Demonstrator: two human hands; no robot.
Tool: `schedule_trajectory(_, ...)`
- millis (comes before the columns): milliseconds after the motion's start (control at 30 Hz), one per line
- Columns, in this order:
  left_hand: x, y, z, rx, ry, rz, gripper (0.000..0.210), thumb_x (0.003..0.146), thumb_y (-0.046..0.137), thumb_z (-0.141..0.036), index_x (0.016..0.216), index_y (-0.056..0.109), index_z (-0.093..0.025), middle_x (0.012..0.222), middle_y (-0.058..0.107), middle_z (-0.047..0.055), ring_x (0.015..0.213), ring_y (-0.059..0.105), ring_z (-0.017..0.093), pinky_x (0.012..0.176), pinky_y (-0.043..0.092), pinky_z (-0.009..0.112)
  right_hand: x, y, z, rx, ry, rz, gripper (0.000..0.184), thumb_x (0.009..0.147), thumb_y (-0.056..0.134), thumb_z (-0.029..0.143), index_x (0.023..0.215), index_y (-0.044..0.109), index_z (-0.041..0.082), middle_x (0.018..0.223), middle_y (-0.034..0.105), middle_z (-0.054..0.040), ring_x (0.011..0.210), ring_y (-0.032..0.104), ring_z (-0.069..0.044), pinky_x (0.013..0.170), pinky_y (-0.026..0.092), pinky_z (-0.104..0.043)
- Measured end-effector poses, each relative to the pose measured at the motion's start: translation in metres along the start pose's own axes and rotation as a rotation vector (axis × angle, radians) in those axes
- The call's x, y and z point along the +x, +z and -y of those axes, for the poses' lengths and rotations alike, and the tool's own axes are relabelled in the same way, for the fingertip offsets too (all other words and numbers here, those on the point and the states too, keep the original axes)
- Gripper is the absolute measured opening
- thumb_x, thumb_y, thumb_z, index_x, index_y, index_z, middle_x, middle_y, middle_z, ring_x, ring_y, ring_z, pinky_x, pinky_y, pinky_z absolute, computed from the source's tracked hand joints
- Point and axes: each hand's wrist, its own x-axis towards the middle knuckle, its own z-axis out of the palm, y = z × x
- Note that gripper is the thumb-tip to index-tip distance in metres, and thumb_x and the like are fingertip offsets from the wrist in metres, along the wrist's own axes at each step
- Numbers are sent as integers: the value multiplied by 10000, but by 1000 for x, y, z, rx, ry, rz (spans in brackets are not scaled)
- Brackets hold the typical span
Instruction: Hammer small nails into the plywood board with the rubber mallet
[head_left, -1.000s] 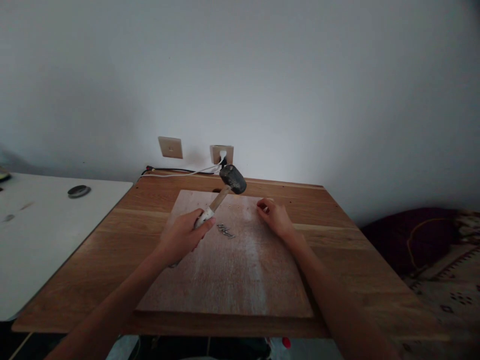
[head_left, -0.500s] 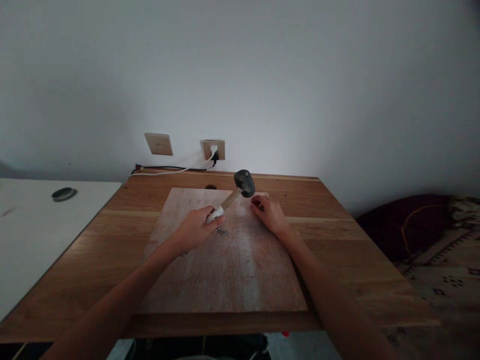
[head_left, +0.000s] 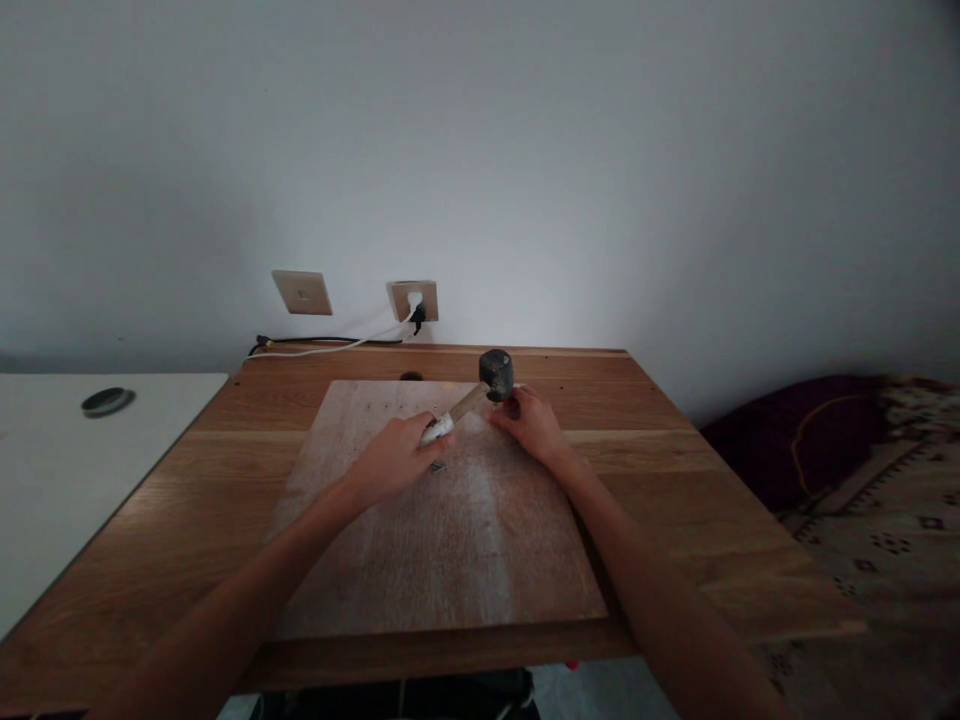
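Observation:
My left hand [head_left: 401, 452] is wrapped round the pale handle of a rubber mallet [head_left: 496, 375], whose black head hangs over the far right part of a wooden board [head_left: 450, 550]. Close beside the mallet head, my right hand [head_left: 529, 425] rests at the board with thumb and fingers pinched together. Whatever sits between those fingertips is too small to make out. A few small metal pieces, perhaps nails [head_left: 438, 466], lie on the board just below my left hand. A row of small marks or nails runs along the board's far edge.
The board lies on a wooden table [head_left: 675, 500] against a wall. Cables [head_left: 337, 345] run from a wall socket [head_left: 414, 300] along the table's back. At left, a white surface [head_left: 90, 470] carries a round dark object [head_left: 106, 402]. Patterned fabric and a dark red cushion [head_left: 795, 430] are at right.
The mallet head has come down slightly and to the right, nearer my right hand. The right hand stays pinched at the board. The whole view has shifted a little.

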Motion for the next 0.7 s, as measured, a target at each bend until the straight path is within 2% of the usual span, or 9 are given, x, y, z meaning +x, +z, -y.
schedule_trajectory(267,-7,3,1,148,-12,20,278,982,514,-449,1014,640,-204,872,735,70,822,701,247,681,394,315,-3,-9,-8,21,3,-77,443,733,848,354,1102,668,188,1029,675,-91,934,647,-261,862,526,-402)
schedule_trajectory(367,-10,-1,2,123,-1,35,277,964,544,-454,999,646,-200,877,735,70,816,697,247,684,396,313,-3,-12,-12,18,-26,-93,438,725,809,314,1104,628,189,1035,663,-105,914,641,-267,832,536,-414)
schedule_trajectory(467,-14,-6,9,32,6,-12,270,952,545,-453,964,641,-201,855,728,53,790,686,230,685,401,304,-5,-21,-4,9,-29,-88,355,781,750,287,1091,611,183,948,653,-85,843,637,-251,786,536,-402)
schedule_trajectory(533,-17,-10,15,-9,4,-52,273,948,533,-460,923,629,-206,811,711,39,759,673,219,673,397,298,-9,-25,12,16,-88,9,211,867,691,271,1046,627,181,893,645,-64,809,635,-228,776,531,-381)
schedule_trajectory(600,-20,-14,22,-16,-4,-89,280,941,524,-471,887,612,-212,782,695,33,741,660,215,668,391,299,-16,-25,38,32,-236,200,98,939,642,240,1014,657,180,934,658,-70,850,648,-211,813,531,-362)
schedule_trajectory(700,-24,-18,31,4,-49,-128,285,921,524,-486,832,581,-221,755,678,32,736,649,219,675,382,307,-28,-14,77,0,-471,485,164,965,654,212,1122,685,178,1155,660,-114,1055,647,-234,920,521,-368)
